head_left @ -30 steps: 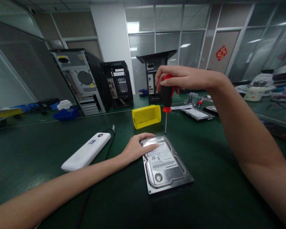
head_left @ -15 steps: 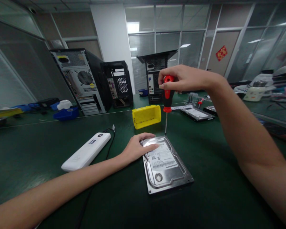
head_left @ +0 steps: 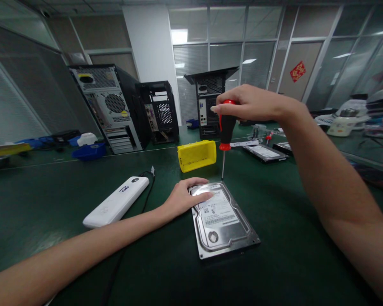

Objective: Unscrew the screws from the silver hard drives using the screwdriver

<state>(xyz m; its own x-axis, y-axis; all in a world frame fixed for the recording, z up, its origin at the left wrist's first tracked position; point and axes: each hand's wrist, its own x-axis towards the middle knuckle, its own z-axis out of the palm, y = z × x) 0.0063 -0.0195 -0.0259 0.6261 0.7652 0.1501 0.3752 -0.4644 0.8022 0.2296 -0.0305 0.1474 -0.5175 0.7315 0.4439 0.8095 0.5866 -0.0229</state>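
While the hard drive (head_left: 226, 225) is held down, the screwdriver (head_left: 227, 131) is turned at its corner

As is seen in the head view, the handle has been rolled round within the last half second: its red side was turned to the camera, and now mostly black is shown, with red along the left. Its top is gripped by the right hand (head_left: 250, 102). The tip is kept at the far right corner of the hard drive, so one fastening there is judged to be being worked; whether it is tightened or loosened cannot be told. The hard drive, flat on the surface (head_left: 166, 263), has not been visibly shifted, being clasped at its far left by the left hand (head_left: 181, 196), thumb laid on top. The yellow box (head_left: 207, 145), just beyond, is left untouched.
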